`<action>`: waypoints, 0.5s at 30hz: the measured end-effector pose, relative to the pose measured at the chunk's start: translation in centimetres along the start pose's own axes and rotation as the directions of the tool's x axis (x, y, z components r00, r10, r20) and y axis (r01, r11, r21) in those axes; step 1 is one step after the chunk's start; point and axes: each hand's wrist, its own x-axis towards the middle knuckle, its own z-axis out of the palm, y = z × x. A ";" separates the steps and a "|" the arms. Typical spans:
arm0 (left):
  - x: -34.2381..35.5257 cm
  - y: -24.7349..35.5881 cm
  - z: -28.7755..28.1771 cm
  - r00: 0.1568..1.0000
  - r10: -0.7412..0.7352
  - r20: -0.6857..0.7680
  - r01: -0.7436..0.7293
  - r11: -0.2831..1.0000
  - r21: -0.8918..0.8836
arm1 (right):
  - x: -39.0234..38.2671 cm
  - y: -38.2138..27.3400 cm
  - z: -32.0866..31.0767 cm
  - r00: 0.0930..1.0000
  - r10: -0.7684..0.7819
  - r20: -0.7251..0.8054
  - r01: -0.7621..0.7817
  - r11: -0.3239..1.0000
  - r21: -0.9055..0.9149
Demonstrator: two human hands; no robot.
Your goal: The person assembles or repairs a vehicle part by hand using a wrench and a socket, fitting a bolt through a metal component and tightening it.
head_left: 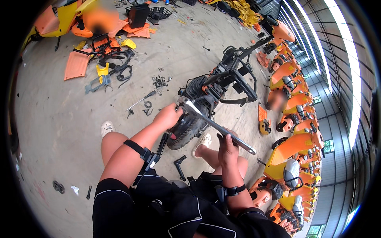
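Observation:
A long silver ratchet wrench slants from the stripped black scooter frame down to the right. My right hand is closed round its handle, thumb on top, with the handle's end sticking out past the hand. At the wrench's head, my left hand has its fingers curled in; just what they grip there is partly hidden. Below the wrench head is the scooter's black knobbly tyre. A shock absorber with a black coil spring shows beside my left forearm.
Left of the frame lie a screwdriver, a small sprocket and a heap of bolts. A black crank-shaped part rests between my feet. Orange panels lie farther left. Rows of orange-yellow scooters line the right.

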 end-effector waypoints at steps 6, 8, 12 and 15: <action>-2.1 0.8 -1.1 0.997 -0.018 0.072 0.009 0.993 0.120 | 3.5 -6.6 6.8 0.718 -0.350 0.601 0.636 0.682 -0.362; -1.8 0.4 -0.5 0.998 0.026 0.063 -0.037 0.984 0.174 | 4.5 -7.7 9.3 0.709 -0.320 0.629 0.608 0.729 -0.314; -2.6 1.2 -1.0 0.995 0.010 0.096 -0.025 0.987 0.159 | 5.5 -7.7 13.1 0.759 -0.234 0.607 0.429 0.882 -0.197; -2.8 0.9 -1.8 0.996 -0.002 0.090 -0.011 0.989 0.146 | 6.4 -7.2 15.4 0.741 -0.152 0.654 0.375 0.901 -0.216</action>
